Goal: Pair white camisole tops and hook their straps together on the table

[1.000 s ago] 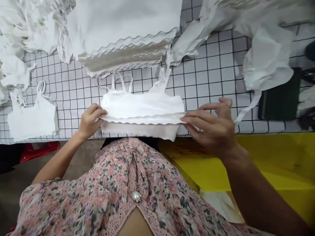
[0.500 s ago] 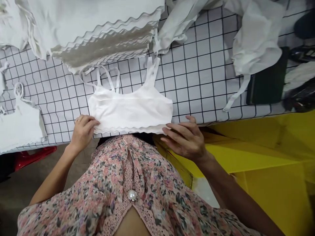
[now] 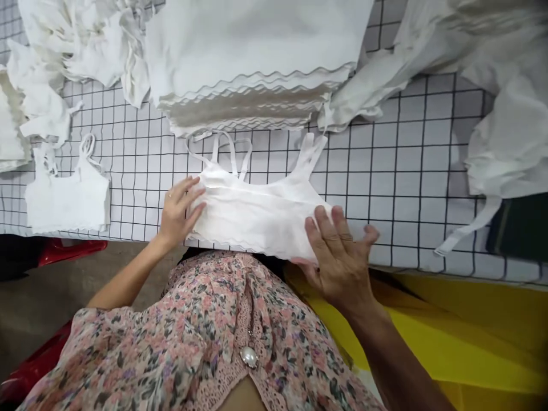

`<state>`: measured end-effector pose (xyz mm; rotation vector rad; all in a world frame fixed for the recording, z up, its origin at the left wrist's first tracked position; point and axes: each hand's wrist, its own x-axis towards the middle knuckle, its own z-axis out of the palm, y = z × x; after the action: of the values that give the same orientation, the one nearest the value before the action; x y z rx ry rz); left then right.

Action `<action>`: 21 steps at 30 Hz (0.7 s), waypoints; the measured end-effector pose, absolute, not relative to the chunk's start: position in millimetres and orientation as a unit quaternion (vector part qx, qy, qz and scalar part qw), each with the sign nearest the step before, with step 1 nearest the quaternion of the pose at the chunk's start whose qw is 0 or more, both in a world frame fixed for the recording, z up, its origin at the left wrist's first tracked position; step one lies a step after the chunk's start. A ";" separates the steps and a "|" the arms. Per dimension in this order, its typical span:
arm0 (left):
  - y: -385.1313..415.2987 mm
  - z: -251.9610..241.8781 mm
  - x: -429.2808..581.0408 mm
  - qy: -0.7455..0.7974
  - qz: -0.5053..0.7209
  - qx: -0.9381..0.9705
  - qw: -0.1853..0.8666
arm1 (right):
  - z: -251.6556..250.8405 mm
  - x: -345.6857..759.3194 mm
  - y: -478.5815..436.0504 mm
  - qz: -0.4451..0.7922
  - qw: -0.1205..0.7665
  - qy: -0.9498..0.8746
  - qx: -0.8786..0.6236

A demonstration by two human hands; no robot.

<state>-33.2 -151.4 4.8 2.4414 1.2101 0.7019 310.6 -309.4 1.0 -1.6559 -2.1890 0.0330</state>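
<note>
The left hand (image 3: 180, 214) and right hand (image 3: 340, 257), fingers spread and clamping nothing, now press flat on opposite ends of a white scallop-hemmed crop top (image 3: 257, 220), which has swung slantwise between them on the grid-patterned counter (image 3: 398, 171).

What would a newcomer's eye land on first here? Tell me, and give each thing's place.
A white cropped bra top with a scalloped hem lies mid-table on the grid-patterned table cover, the left hand and right hand spread on its two ends. Just beyond it sits a stack of white scallop-edged pieces. Nearest the camera, the floral blouse stands out, with a bright yellow surface to its right.
</note>
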 end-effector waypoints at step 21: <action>18.5 44.4 -1.6 0.359 0.035 0.908 0.215 | -29.4 213.6 -180.5 0.123 0.108 -0.915 -0.369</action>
<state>-1.6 18.5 44.4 2.5162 0.9951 0.0959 213.6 -180.5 -29.4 -1.0868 -2.6906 0.3620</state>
